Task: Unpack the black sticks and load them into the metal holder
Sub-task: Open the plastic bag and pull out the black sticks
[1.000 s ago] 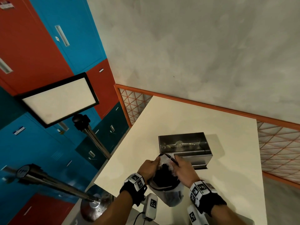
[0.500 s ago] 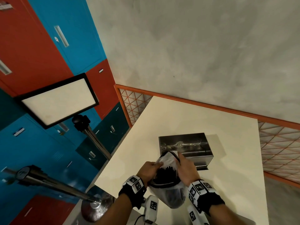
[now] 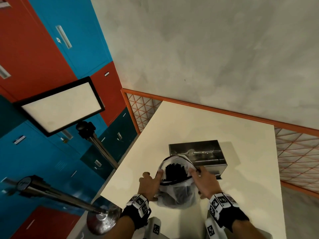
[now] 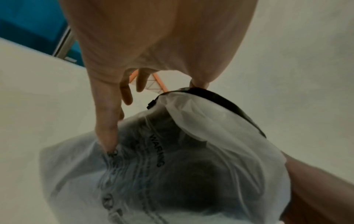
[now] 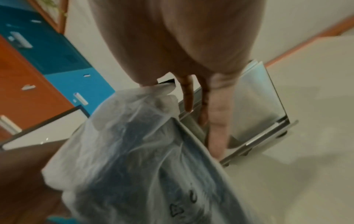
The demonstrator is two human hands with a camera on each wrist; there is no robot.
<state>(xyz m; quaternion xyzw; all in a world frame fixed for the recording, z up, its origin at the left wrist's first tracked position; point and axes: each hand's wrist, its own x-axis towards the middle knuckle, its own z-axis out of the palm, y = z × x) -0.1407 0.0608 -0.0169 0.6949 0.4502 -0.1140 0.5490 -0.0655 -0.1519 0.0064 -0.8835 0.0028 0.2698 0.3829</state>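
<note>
A bundle of black sticks [image 3: 174, 171] stands inside a translucent plastic bag [image 3: 178, 195] with a black zip rim, held over the near part of the cream table [image 3: 198, 125]. My left hand [image 3: 154, 175] grips the bag's left side with its thumb on the rim. My right hand [image 3: 196, 170] pinches the rim's right side. Just behind the bag sits the open metal holder [image 3: 207, 153]. The left wrist view shows the bag [image 4: 172, 159] with "WARNING" printed on it, and the right wrist view shows the bag [image 5: 134, 144] next to the holder [image 5: 256, 106].
A framed light panel [image 3: 60, 107] on a stand and a steel post with a round base [image 3: 103, 219] stand left of the table. Red and blue lockers [image 3: 34, 49] fill the left. An orange mesh fence [image 3: 296, 161] borders the table's far and right sides.
Both hands have pulled the bag's mouth wide apart, and the stick ends now show inside. The bag has shifted a little towards the holder.
</note>
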